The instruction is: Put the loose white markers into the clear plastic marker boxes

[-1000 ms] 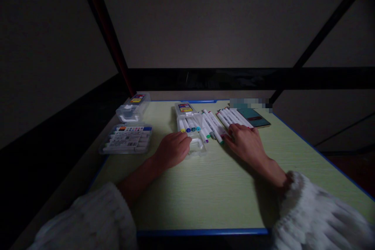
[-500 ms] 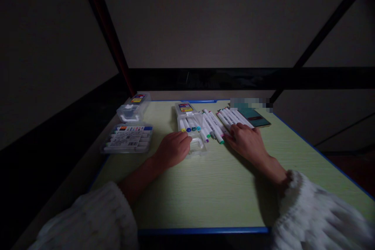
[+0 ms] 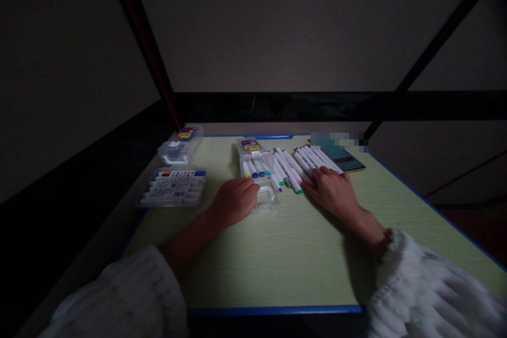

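"Pale green wood-grain tabletop [image 3: 253,269], edged in blue, in dim light before a grey wall [image 3: 277,26]. What do the hands hold?"

"Left hand [image 3: 233,202]: fingers curled together at the clear plastic flap with a moulded handle [image 3: 266,198], in front of an open clear plastic box [image 3: 244,156]. Whether they clamp it, I cannot tell."

"And the right hand [image 3: 335,190]?"

"Fingers bent over a row of white-barrelled markers [image 3: 304,162]; a firm pinch cannot be made out from here. More loose white markers [image 3: 289,170], some tipped green or purple, lie between that row and the box. Inside it, markers with yellow, blue and teal ends [image 3: 254,170] point toward us."

"Any brand?"

"None legible. That box wears a red, blue and yellow label [image 3: 251,146]; a matching clear box with a white handle [image 3: 174,153] sits at far left. Nearer, a flat clear marker case [image 3: 171,187] shows a barcode and coloured swatches. Dark print on the barrels is too small to read."

"Far right?"

"Teal-screened flat tablet [image 3: 344,158], beside the row."
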A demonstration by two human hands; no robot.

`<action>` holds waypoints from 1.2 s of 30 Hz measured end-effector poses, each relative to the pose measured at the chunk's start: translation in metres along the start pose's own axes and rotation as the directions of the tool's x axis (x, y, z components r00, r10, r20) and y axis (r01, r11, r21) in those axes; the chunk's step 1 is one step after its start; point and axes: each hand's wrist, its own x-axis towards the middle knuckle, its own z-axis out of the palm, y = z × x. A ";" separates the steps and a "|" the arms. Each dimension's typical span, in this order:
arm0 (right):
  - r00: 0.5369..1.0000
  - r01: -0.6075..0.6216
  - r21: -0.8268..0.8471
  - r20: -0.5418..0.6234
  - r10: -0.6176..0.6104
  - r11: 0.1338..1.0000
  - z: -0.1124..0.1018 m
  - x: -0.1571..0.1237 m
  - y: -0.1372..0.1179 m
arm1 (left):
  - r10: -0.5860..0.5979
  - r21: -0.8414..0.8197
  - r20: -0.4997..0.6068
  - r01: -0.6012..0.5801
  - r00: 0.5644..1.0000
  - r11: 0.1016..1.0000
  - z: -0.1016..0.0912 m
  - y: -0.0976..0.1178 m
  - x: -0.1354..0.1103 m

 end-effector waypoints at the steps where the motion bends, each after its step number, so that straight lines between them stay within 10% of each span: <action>1: 1.000 -0.003 0.000 0.006 0.003 1.000 0.000 0.000 0.000 | 0.002 -0.004 0.000 -0.002 1.000 1.000 0.000 0.000 0.000; 36: 0.997 0.008 0.077 0.080 -0.014 0.997 -0.003 0.003 -0.004 | -0.007 0.015 0.016 0.007 1.000 1.000 -0.002 0.001 0.001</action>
